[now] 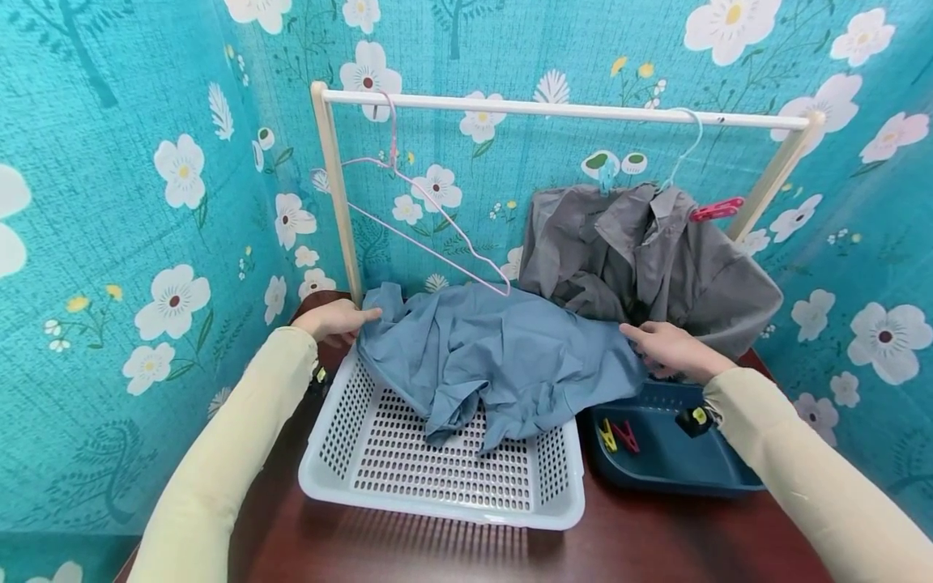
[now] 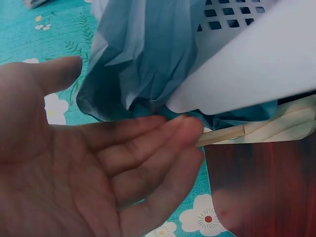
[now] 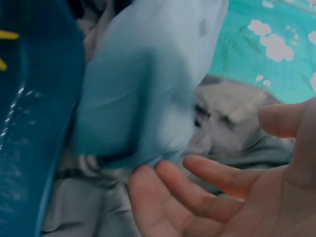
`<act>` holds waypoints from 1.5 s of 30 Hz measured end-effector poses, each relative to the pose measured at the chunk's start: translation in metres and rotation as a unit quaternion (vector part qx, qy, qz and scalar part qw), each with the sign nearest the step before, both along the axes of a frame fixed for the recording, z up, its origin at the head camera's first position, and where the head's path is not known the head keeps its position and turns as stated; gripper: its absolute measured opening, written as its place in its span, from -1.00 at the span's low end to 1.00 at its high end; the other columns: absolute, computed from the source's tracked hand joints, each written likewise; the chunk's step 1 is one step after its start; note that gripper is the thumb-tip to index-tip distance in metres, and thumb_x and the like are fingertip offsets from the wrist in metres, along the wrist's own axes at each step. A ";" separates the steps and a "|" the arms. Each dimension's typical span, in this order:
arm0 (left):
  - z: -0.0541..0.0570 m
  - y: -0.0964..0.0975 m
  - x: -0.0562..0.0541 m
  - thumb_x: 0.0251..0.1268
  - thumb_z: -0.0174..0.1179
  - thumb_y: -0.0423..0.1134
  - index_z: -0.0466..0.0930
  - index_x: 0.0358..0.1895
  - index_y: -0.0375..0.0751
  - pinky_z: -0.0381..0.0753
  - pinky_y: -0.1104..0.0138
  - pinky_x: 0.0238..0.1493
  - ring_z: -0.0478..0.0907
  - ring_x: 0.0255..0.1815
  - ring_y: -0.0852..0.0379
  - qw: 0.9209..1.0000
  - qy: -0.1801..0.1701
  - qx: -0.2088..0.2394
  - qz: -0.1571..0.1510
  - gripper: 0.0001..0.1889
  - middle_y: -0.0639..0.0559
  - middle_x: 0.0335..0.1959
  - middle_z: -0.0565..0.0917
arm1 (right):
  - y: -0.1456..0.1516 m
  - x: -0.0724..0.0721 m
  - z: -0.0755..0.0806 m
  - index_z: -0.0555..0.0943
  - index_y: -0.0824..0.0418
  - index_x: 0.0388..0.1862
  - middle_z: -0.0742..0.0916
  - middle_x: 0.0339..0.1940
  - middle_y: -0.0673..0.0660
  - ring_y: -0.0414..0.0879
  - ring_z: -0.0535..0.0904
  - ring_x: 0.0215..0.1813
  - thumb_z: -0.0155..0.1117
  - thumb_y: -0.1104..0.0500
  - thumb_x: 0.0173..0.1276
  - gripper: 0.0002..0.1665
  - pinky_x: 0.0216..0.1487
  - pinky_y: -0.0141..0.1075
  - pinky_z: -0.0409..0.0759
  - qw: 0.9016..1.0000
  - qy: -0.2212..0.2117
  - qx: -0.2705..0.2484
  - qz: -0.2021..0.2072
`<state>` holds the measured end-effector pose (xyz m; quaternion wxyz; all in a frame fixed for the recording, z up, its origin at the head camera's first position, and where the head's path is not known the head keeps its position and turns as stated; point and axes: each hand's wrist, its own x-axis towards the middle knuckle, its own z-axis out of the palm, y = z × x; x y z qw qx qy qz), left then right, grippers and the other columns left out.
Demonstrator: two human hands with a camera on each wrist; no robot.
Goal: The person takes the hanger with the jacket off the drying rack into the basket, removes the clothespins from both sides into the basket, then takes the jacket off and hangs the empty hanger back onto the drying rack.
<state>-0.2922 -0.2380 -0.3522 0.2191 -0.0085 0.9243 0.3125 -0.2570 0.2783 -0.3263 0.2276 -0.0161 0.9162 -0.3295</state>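
A blue garment (image 1: 496, 348), creased and spread out, lies across the back of a white perforated basket (image 1: 437, 518), its lower folds hanging inside. At its left end is my left hand (image 1: 337, 320); the left wrist view shows the fingers extended against the blue cloth (image 2: 143, 54), thumb held apart. By the garment's right end, my right hand (image 1: 670, 350) has its fingertips at the cloth's edge. The right wrist view shows this blue cloth (image 3: 143, 84) blurred, with the thumb well away from the fingers. Neither hand visibly pinches the fabric.
Above runs a white rail (image 1: 510, 107) with a bare pink hanger (image 1: 437, 214) on the left. At right hangs a grey garment (image 1: 583, 243) with a red clip (image 1: 717, 210). A dark blue tray (image 1: 678, 461) holds yellow and red clips (image 1: 625, 436). Beneath is a reddish-brown table (image 1: 408, 551).
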 end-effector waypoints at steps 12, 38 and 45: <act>-0.004 0.015 -0.004 0.30 0.09 0.16 -0.07 0.43 -0.51 0.18 -0.01 0.29 0.15 0.35 -0.23 0.999 0.004 -0.013 -0.052 -0.07 -0.39 0.40 0.10 | 0.005 -0.010 -0.027 -0.51 0.24 0.48 -0.29 0.43 0.48 0.52 -0.10 0.38 -0.16 -0.24 0.49 0.04 0.08 0.13 0.44 0.965 -0.154 -0.213 -0.010; 0.034 0.061 -0.001 0.52 -0.12 -0.14 0.08 0.41 -0.34 0.17 -0.02 0.28 0.06 0.42 -0.16 0.988 0.076 0.131 0.000 -0.46 -0.27 0.43 0.08 | -0.084 -0.026 0.000 0.55 0.32 0.10 0.59 0.04 0.30 0.09 0.53 -0.05 0.15 0.17 0.42 -0.65 -0.04 -0.13 0.49 0.960 0.213 -0.157 -0.088; 0.033 0.080 0.028 0.48 -0.04 -0.13 0.05 0.46 -0.28 0.09 0.03 0.34 0.01 0.45 -0.12 0.982 0.081 0.144 -0.086 -0.40 -0.20 0.47 0.07 | -0.116 -0.002 0.002 0.61 0.26 0.06 0.65 -0.07 0.23 -0.08 0.52 -0.26 0.23 0.16 0.37 -0.67 -0.21 -0.20 0.47 0.954 0.254 -0.156 0.024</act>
